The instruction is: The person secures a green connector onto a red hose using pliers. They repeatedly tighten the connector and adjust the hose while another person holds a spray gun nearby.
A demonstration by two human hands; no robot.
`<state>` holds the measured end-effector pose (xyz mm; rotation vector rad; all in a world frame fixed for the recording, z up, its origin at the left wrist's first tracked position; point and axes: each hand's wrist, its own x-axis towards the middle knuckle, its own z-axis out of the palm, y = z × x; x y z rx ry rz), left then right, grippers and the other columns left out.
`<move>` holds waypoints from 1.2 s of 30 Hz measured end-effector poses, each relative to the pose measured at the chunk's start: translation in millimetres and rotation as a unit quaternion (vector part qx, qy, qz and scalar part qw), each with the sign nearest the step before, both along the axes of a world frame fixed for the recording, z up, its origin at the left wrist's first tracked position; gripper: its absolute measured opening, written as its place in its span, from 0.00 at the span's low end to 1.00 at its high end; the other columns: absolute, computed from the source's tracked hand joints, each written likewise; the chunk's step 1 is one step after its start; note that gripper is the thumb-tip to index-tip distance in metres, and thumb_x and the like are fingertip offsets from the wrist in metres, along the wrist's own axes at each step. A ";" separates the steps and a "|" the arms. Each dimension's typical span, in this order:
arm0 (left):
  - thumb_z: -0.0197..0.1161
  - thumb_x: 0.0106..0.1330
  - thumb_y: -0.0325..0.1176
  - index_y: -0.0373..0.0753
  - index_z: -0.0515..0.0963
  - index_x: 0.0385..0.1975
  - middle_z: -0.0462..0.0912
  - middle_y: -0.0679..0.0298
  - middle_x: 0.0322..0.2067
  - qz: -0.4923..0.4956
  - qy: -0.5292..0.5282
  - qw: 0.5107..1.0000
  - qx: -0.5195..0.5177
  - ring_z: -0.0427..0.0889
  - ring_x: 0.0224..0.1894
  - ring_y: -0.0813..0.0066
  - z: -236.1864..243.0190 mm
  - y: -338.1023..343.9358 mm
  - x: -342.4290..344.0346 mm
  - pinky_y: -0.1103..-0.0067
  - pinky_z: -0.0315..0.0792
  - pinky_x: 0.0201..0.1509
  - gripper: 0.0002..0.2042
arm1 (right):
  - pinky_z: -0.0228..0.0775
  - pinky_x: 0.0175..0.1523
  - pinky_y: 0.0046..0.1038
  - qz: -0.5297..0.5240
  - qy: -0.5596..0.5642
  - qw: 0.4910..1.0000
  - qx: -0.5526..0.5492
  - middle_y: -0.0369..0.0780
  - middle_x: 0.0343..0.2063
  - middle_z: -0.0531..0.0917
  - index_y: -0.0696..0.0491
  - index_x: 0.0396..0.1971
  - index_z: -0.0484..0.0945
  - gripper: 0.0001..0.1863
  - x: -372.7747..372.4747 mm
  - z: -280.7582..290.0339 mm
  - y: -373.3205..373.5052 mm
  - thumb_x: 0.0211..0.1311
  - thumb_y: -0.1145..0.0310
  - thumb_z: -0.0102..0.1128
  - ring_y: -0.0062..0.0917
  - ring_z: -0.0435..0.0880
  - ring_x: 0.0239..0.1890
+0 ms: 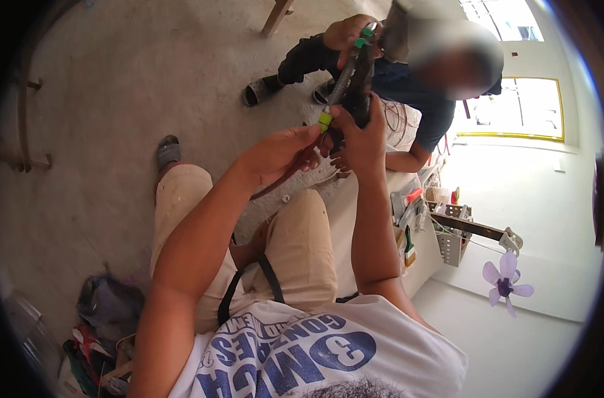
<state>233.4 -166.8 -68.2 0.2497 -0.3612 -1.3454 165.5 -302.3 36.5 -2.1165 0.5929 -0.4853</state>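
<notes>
My left hand has its fingers closed around a dark red strip, like a hose or strap, whose tail hangs below the palm. Just above the fingertips is a yellow-green band at the lower end of a long dark object with a grey ribbed edge. My right hand grips the lower part of that object, thumb beside the band. A co-worker's hand is at its upper end, near two green pieces. I cannot make out the object's exact kind.
A co-worker in a dark shirt leans in opposite. On my right, a pale bench carries brushes, tools and a grey perforated basket. A purple fan stands beyond it. Bags lie at lower left.
</notes>
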 end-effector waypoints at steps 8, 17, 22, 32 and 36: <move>0.58 0.73 0.47 0.42 0.78 0.42 0.80 0.71 0.34 0.049 0.053 0.997 -0.007 0.76 0.32 0.82 -6.3 -9.3 -6.7 0.84 0.69 0.37 0.14 | 0.69 0.35 0.20 0.024 -0.064 0.997 0.035 0.35 0.31 0.79 0.58 0.47 0.71 0.24 11.2 -8.9 -3.6 0.56 0.68 0.74 0.16 0.75 0.30; 0.57 0.74 0.47 0.39 0.78 0.45 0.80 0.67 0.36 0.019 0.038 0.999 0.000 0.77 0.32 0.80 5.3 -6.5 2.5 0.84 0.71 0.35 0.16 | 0.68 0.33 0.19 0.015 -0.058 0.995 0.074 0.35 0.32 0.79 0.58 0.49 0.70 0.24 8.3 -3.6 -1.7 0.58 0.68 0.72 0.14 0.75 0.30; 0.56 0.74 0.47 0.38 0.77 0.46 0.80 0.66 0.37 0.029 0.021 0.998 0.043 0.76 0.29 0.79 9.5 -7.2 0.6 0.85 0.70 0.34 0.17 | 0.71 0.34 0.20 0.003 -0.040 0.996 0.082 0.35 0.33 0.80 0.59 0.49 0.70 0.23 4.8 3.6 -4.0 0.59 0.69 0.71 0.16 0.77 0.31; 0.57 0.74 0.47 0.39 0.79 0.49 0.82 0.67 0.39 0.142 -0.067 0.981 0.118 0.76 0.32 0.83 13.8 -12.4 -5.6 0.84 0.72 0.38 0.18 | 0.73 0.37 0.24 -0.024 -0.024 0.997 -0.066 0.38 0.35 0.81 0.57 0.45 0.77 0.14 -16.1 -18.3 -20.6 0.67 0.64 0.61 0.20 0.80 0.33; 0.58 0.73 0.50 0.38 0.81 0.41 0.81 0.69 0.36 0.145 -0.105 0.983 0.044 0.77 0.35 0.84 -18.2 -23.0 -18.4 0.85 0.73 0.40 0.19 | 0.65 0.29 0.21 -0.058 0.091 0.994 -0.024 0.34 0.30 0.76 0.58 0.52 0.73 0.17 -113.5 -26.5 -17.4 0.68 0.67 0.59 0.16 0.72 0.26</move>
